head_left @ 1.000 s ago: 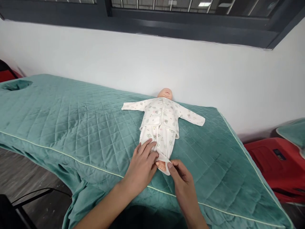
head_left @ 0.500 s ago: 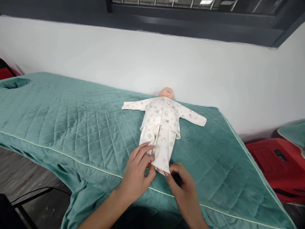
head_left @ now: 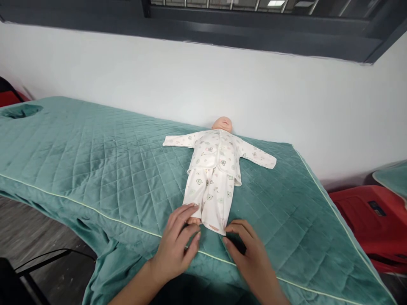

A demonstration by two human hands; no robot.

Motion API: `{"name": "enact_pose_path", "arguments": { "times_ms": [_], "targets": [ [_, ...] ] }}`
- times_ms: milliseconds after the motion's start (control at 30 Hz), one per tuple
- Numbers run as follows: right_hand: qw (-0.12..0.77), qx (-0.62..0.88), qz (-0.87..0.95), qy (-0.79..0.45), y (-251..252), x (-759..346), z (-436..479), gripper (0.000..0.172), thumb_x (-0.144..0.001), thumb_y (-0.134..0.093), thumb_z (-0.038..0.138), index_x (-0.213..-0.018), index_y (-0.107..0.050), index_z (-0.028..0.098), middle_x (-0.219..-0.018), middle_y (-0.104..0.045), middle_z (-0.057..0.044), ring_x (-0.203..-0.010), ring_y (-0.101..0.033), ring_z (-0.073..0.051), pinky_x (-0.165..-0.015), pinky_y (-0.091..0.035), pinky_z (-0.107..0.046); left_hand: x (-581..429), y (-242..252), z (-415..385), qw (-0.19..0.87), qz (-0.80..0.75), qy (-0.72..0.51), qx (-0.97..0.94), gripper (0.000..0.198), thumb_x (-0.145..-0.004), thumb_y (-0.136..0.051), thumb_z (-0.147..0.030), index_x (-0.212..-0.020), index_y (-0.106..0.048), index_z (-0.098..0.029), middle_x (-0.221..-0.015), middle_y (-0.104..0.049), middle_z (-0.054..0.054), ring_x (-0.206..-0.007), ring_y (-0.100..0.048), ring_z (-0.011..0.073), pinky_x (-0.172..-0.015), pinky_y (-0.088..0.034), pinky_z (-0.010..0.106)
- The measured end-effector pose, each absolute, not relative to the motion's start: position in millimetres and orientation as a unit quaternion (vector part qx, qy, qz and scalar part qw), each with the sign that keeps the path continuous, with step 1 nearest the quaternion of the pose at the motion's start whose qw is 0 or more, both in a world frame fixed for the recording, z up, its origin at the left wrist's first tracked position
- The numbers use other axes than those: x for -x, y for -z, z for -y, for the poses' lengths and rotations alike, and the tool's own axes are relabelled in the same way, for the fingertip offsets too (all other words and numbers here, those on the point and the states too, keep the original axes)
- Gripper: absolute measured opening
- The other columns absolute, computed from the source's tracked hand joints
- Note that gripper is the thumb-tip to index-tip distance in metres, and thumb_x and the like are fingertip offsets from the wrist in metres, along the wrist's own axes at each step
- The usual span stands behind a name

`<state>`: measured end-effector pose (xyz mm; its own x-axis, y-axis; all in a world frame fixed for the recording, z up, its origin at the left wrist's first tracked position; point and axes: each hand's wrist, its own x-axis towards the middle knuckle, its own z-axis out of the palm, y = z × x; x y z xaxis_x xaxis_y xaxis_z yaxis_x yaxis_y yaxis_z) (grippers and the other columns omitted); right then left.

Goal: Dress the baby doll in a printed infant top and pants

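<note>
A baby doll (head_left: pixel 222 123) lies on its back on the green quilted bed cover (head_left: pixel 133 169), its head toward the wall. It wears a white patterned jacket (head_left: pixel 216 150) with both sleeves spread, and white patterned trousers (head_left: pixel 218 199). A bit of a foot shows at the left trouser hem. My left hand (head_left: pixel 179 241) is beside that hem, fingers curved and apart, fingertips at the cloth, holding nothing. My right hand (head_left: pixel 248 250) is at the right corner of the other hem, thumb and fingers apart, fingertips close to the cloth.
A white wall (head_left: pixel 178 76) with a dark window frame (head_left: pixel 254 36) stands behind the bed. The cover has a hole (head_left: pixel 22 111) at far left. A red chair (head_left: pixel 372 224) is at the right. A black stand (head_left: pixel 41 267) is at lower left.
My left hand has moved left and down, off the middle of the trousers. My right hand has let go of the hem corner and opened. The trouser legs now lie flatter and farther apart.
</note>
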<state>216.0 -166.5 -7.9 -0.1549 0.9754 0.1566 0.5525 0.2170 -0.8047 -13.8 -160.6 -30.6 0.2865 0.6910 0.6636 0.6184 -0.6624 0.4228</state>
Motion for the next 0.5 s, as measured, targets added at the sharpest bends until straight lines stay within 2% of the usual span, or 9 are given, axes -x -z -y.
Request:
{"name": "enact_pose_path", "arguments": {
  "times_ms": [100, 233, 333, 500],
  "targets": [
    [0.399, 0.562, 0.641, -0.338, 8, -223, 161, 0.015, -0.091, -0.065, 0.036, -0.098, -0.067, 0.024, -0.115, -0.064, -0.008, -0.104, -0.063, -0.023, -0.089, -0.050, -0.035, 20, 35, 161, 0.064, -0.439, -0.453, -0.773, 0.038, -0.093, -0.054, -0.009, -0.128, -0.051, -0.022, -0.135, -0.055, 0.013, -0.131, -0.050, 0.0258, -0.108, -0.047, 0.049],
    [0.422, 0.576, 0.596, -0.367, 12, -225, 155, 0.022, -0.091, -0.065, 0.043, -0.099, -0.067, 0.023, -0.120, -0.063, -0.009, -0.103, -0.063, -0.023, -0.087, -0.050, -0.035, 23, 31, 158, 0.087, -0.468, -0.426, -0.769, 0.039, -0.095, -0.058, -0.017, -0.132, -0.051, -0.024, -0.125, -0.059, 0.011, -0.117, -0.056, 0.0236, -0.099, -0.050, 0.044],
    [0.406, 0.569, 0.607, -0.378, 12, -223, 154, 0.022, -0.090, -0.065, 0.043, -0.099, -0.068, 0.023, -0.123, -0.062, -0.010, -0.108, -0.062, -0.024, -0.091, -0.050, -0.037, 23, 23, 152, 0.093, -0.464, -0.405, -0.783, 0.029, -0.095, -0.059, -0.017, -0.124, -0.057, -0.024, -0.114, -0.060, 0.009, -0.106, -0.057, 0.0216, -0.090, -0.052, 0.039],
    [0.393, 0.561, 0.617, -0.389, 10, -225, 156, 0.023, -0.092, -0.063, 0.042, -0.102, -0.069, 0.023, -0.128, -0.060, -0.010, -0.111, -0.062, -0.024, -0.094, -0.050, -0.038, 21, 20, 148, 0.093, -0.440, -0.438, -0.778, 0.008, -0.094, -0.058, -0.012, -0.095, -0.061, -0.020, -0.094, -0.057, 0.005, -0.089, -0.055, 0.0172, -0.078, -0.050, 0.032]
  ]
}}
